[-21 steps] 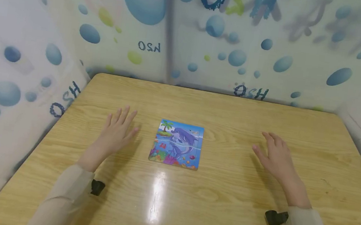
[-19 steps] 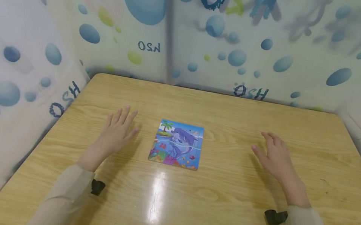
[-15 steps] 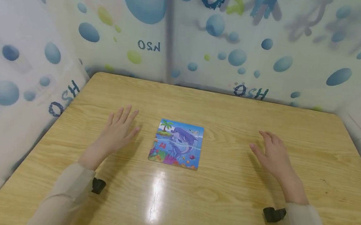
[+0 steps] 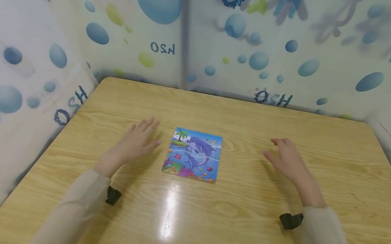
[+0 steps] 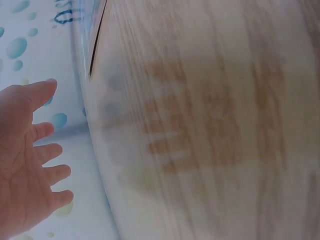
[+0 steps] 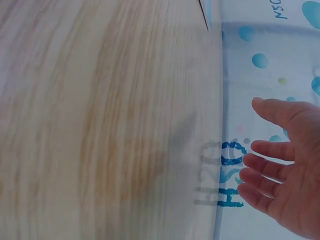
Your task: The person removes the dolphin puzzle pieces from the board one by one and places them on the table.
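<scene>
A square picture puzzle [image 4: 193,154] with a dolphin, a palm tree and coral lies flat on the wooden table. To its left, my left hand [image 4: 135,141] hovers above the tabletop with fingers spread, close to the puzzle but not touching it. My right hand [image 4: 287,159] is held over the table to the right, farther from the puzzle, its fingers slightly bent and holding nothing. The left wrist view shows the left palm [image 5: 25,165] bare and the puzzle's edge [image 5: 95,45] at the top. Likewise bare is the right palm [image 6: 295,165] in the right wrist view.
The light wooden table [image 4: 225,237] reaches back to a wall [image 4: 206,37] printed with blue and green dots and lettering. A dark wrist camera [image 4: 113,196] sits at the left cuff, another camera [image 4: 291,221] at the right cuff. A bright light reflection shows below the puzzle.
Both hands have moved inward toward the puzzle, the left to the right and the right to the left. The puzzle stays in place; the head view has shifted slightly.
</scene>
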`<action>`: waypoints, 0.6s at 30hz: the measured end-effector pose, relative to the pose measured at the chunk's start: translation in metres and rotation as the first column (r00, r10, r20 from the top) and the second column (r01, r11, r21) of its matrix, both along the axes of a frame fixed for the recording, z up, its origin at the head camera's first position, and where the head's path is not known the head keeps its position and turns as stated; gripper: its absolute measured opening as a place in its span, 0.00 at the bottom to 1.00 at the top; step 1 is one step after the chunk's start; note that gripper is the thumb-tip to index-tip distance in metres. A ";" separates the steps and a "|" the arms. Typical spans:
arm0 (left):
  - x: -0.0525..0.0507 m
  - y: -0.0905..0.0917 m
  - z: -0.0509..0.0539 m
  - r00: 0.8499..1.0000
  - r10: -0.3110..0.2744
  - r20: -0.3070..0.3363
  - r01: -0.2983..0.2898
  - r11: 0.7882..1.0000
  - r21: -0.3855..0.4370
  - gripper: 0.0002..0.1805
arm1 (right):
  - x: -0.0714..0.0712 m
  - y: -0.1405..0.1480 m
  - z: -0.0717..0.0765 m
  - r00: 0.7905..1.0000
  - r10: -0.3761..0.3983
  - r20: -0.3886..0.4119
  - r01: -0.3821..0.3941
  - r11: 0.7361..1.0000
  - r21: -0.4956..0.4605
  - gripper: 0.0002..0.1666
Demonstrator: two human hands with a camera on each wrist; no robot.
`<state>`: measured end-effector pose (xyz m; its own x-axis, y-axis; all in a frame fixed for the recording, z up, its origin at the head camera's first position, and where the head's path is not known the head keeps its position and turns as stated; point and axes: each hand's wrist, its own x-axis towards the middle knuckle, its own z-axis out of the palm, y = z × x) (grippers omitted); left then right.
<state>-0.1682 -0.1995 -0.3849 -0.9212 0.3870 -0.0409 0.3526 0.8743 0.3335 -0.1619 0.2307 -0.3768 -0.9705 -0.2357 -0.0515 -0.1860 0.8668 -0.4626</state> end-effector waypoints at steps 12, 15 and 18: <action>-0.015 0.015 -0.009 0.997 -0.065 0.047 0.063 0.997 0.033 0.39 | -0.019 -0.031 0.000 0.996 0.032 0.086 -0.029 0.999 -0.028 0.32; -0.017 0.019 -0.009 0.994 -0.085 0.069 0.082 0.995 0.053 0.40 | -0.024 -0.039 -0.001 0.994 0.052 0.101 -0.049 0.998 -0.034 0.31; -0.019 0.023 -0.010 0.992 -0.100 0.082 0.096 0.994 0.052 0.40 | -0.028 -0.049 -0.001 0.992 0.068 0.108 -0.063 0.997 -0.048 0.31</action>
